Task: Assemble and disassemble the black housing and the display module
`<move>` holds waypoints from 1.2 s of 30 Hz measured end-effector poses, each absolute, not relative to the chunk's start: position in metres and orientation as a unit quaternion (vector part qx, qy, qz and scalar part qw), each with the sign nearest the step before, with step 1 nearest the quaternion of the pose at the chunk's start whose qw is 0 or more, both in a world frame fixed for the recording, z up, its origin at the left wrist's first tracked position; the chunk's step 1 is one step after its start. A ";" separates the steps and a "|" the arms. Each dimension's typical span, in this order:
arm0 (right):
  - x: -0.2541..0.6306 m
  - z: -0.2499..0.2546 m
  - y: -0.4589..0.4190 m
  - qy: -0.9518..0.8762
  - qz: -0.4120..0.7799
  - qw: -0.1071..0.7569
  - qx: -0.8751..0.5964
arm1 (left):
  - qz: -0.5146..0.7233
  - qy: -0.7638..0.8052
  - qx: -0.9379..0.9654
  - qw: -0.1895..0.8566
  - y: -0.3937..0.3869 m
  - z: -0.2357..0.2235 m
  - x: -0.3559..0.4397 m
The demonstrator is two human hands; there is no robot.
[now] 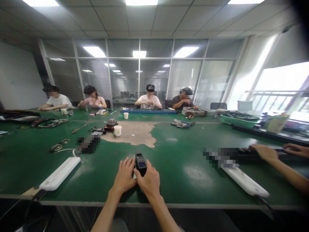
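Note:
A small black box-shaped device (140, 163) with a little dark display on top stands on the green table in front of me. My right hand (150, 181) is closed around its right side and near end, the thumb across the near edge. Along the device's left side lies my left hand (124, 175), fingers stretched forward and thumb pointing at the device; whether it presses on the device I cannot tell. A scrap of something whitish shows between my hands, mostly hidden.
White power strips lie left (60, 174) and right (246, 180). Glasses (59, 145), a paper cup (117, 130) and gloves (182, 123) sit farther off. Another person's hands (265, 153) rest on a dark long object at right. Several people sit across the table (169, 187).

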State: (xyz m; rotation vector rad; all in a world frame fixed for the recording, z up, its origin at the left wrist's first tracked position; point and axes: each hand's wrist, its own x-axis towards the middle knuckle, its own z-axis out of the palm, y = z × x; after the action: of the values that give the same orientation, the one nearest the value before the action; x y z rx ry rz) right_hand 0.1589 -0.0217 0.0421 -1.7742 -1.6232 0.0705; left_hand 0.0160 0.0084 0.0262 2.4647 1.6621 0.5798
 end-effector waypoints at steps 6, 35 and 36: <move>0.155 0.037 -0.030 -0.648 -0.004 0.369 -0.666 | 0.185 0.555 0.809 0.063 0.007 0.029 0.017; 0.155 0.047 -0.026 -0.643 -0.028 0.423 -0.638 | 0.194 0.556 0.806 0.069 0.006 0.032 0.015; 0.156 0.051 -0.026 -0.638 -0.021 0.432 -0.637 | 0.195 0.553 0.807 0.069 0.006 0.031 0.015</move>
State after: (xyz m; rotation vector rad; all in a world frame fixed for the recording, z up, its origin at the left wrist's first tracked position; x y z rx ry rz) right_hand 0.1561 -0.0257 0.0510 -1.5880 -1.5905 -0.0524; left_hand 0.0150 0.0062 0.0314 2.4296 1.6648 0.5867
